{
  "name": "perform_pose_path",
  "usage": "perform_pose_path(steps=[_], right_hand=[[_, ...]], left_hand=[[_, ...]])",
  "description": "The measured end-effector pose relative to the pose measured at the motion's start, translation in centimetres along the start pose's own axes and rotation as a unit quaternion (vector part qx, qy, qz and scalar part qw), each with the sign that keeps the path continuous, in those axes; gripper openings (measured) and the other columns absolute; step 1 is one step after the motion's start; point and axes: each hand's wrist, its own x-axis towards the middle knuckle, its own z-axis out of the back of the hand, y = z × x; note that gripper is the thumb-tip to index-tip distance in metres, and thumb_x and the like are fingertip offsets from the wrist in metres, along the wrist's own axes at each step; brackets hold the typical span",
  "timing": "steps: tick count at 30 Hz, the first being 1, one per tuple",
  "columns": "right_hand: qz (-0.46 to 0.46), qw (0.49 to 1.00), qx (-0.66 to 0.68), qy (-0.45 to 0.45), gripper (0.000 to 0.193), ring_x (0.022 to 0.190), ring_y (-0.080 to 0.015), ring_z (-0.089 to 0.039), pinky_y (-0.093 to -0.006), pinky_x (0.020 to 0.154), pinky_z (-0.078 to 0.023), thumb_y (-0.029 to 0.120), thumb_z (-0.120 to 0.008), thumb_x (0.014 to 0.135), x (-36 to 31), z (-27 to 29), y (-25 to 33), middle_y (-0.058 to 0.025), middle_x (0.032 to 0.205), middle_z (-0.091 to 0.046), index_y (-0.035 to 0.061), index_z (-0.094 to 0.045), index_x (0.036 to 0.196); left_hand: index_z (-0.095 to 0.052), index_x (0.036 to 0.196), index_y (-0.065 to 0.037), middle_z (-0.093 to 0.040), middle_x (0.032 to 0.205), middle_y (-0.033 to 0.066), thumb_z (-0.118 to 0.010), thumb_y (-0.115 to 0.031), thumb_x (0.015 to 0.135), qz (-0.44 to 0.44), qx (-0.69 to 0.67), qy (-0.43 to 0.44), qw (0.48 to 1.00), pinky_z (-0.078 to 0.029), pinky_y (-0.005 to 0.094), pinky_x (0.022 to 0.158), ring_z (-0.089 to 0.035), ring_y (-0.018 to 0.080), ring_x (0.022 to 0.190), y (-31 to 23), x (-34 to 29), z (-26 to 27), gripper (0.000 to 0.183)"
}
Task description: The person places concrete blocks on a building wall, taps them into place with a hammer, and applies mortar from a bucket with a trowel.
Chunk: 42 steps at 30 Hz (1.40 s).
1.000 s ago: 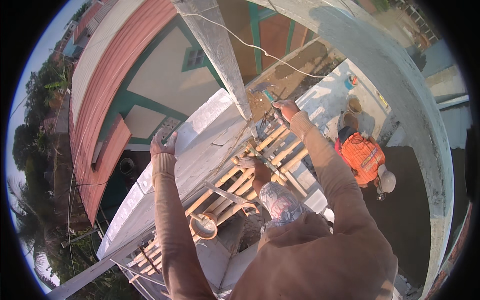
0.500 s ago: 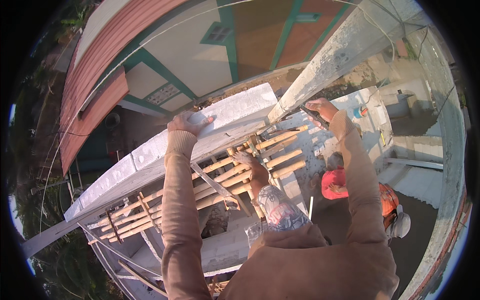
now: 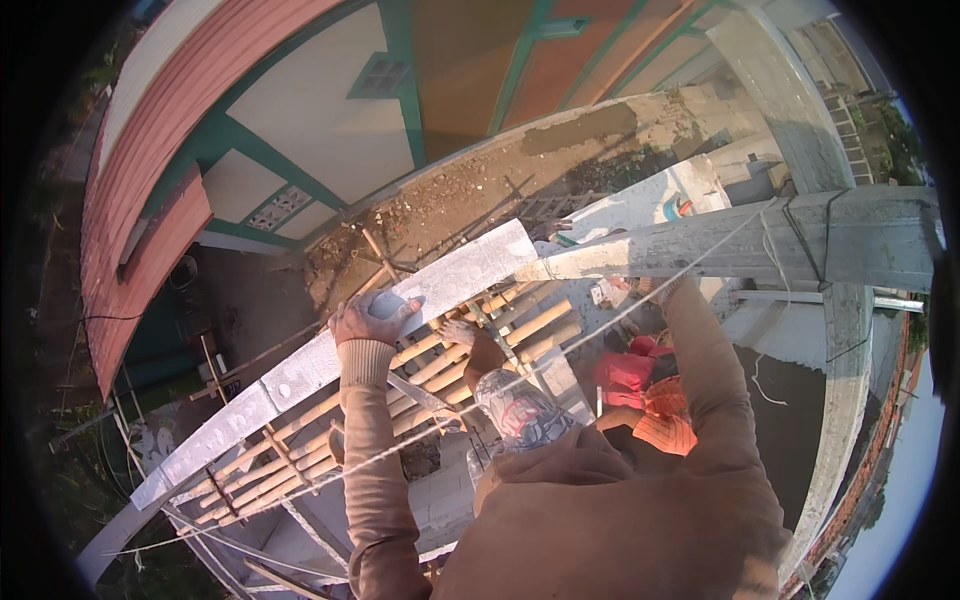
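My left hand (image 3: 372,318) rests over the top edge of a pale lightweight concrete block (image 3: 462,268), fingers curled across it and thumb along its near side. This block belongs to a row of such blocks forming a wall. My right forearm (image 3: 705,365) reaches forward to a concrete column (image 3: 680,243). The column covers most of my right hand (image 3: 640,287), so its fingers and anything in them are hidden. My bare foot (image 3: 460,333) stands on bamboo poles (image 3: 440,375) tied behind the wall.
Two people, in a red shirt (image 3: 622,380) and orange clothing (image 3: 668,412), are below on the right. A pale rope (image 3: 600,365) slants across the view. Past the wall lie a dirt strip (image 3: 450,205) and a building with green trim (image 3: 330,100) and a pinkish roof (image 3: 140,190).
My view has turned, and the column now crosses in front of my right hand, which held a dark tool before. My left hand stays on the block.
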Motion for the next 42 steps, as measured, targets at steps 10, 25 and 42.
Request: perform_pose_path(steps=[10, 25, 42], right_hand=[[0.038, 0.980, -0.098, 0.168, 0.026, 0.075, -0.0087, -0.057, -0.0291, 0.069, -0.046, 0.024, -0.059, 0.095, 1.8, -1.8, 3.2, -0.0053, 0.082, -0.066, -0.0015, -0.066, 0.098], [-0.173, 0.981, 0.050, 0.069, 0.026, 0.036, -0.0136, -0.048, -0.0277, 0.033, -0.038, 0.019, -0.051, 0.099, 3.9, -3.4, 7.1, -0.0083, 0.066, -0.061, -0.0024, -0.063, 0.090], [-0.190, 0.966, 0.154, -0.084, 0.028, 0.045, -0.0106, -0.050, -0.0265, 0.040, -0.040, 0.025, -0.052, 0.100, 3.7, -3.6, 4.8, -0.0037, 0.067, -0.060, 0.0002, -0.062, 0.095]], left_hand=[[-0.070, 0.104, -0.012, -0.070, 0.102, 0.0081, -0.077, -0.067, 0.062, -0.056, 0.019, -0.096, 0.994, -0.042, 0.0444, 0.095, -0.062, 0.0294, 0.102, 1.7, -0.1, -1.1, 0.070], [-0.071, 0.103, -0.010, -0.069, 0.098, 0.0077, -0.079, -0.065, 0.060, -0.036, 0.024, -0.076, 0.996, -0.042, 0.0441, 0.094, -0.061, 0.0292, 0.098, 1.2, -0.2, 0.0, 0.070], [-0.069, 0.102, -0.008, -0.068, 0.099, 0.0086, -0.079, -0.062, 0.063, -0.034, -0.030, -0.027, 0.999, -0.042, 0.0414, 0.093, -0.061, 0.0277, 0.096, 0.5, 0.4, 1.0, 0.068]])
